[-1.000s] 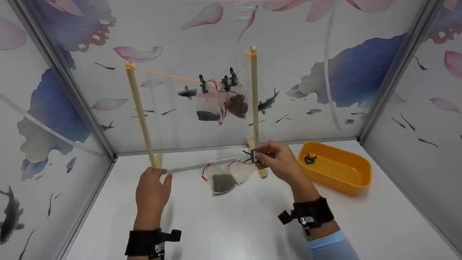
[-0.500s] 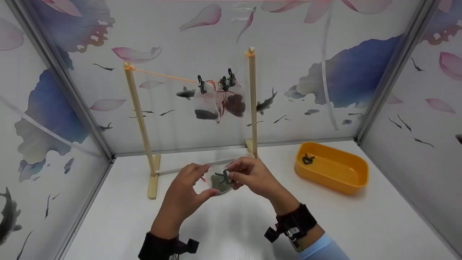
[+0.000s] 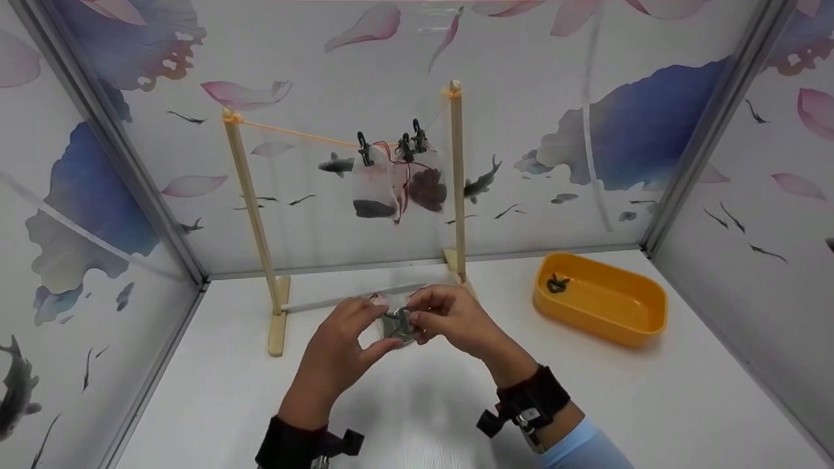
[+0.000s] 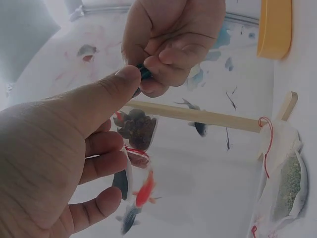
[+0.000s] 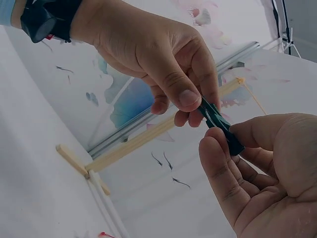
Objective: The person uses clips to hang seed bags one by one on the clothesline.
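A dark green clothes peg (image 5: 220, 125) is held between my two hands above the table. My right hand (image 3: 456, 319) pinches its upper end between thumb and fingers in the right wrist view. With thumb and forefinger, my left hand (image 3: 339, 339) pinches the other end. Beneath the hands lies a mesh drawstring bag with green contents (image 4: 288, 186), mostly covered in the head view. A pale bag (image 4: 272, 144) lies against it. Behind, bags with dark contents (image 3: 427, 189) hang from an orange string (image 3: 293, 134), held by several dark pegs (image 3: 365, 150).
Two wooden posts (image 3: 251, 215) carry the string, with a pale rod (image 3: 326, 301) joining their feet. A yellow tub (image 3: 606, 326) stands at the right, with dark green pegs (image 3: 557, 283) in it. Printed panels (image 3: 313, 234) enclose the table's back and sides.
My right hand has come left and nearer from the right post with the peg. Leaving the left post, my left hand has moved right and now pinches the peg too.
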The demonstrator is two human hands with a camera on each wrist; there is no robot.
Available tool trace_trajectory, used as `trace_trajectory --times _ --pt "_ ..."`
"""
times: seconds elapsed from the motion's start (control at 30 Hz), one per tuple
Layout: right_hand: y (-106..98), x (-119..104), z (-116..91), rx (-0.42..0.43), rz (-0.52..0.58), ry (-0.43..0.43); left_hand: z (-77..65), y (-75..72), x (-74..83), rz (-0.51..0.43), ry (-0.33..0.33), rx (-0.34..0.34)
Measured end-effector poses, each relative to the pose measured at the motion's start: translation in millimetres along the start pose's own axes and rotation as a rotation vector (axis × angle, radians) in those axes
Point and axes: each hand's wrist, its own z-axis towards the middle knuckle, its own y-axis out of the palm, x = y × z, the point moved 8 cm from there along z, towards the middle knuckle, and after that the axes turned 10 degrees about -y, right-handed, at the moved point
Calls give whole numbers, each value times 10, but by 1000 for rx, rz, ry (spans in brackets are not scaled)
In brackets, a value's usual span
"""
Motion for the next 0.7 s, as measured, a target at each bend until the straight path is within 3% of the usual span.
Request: trace_trajectory --times 0.23,0.37,0.7 --pt "2 65 14 -17 24 28 -9 -19 -36 11 -2 31" --pt "-142 228 41 -13 -23 69 -4 -30 -116 12 -39 54" --pt "-891 1087 -110 277 -312 389 -13 -91 -243 99 -53 153"
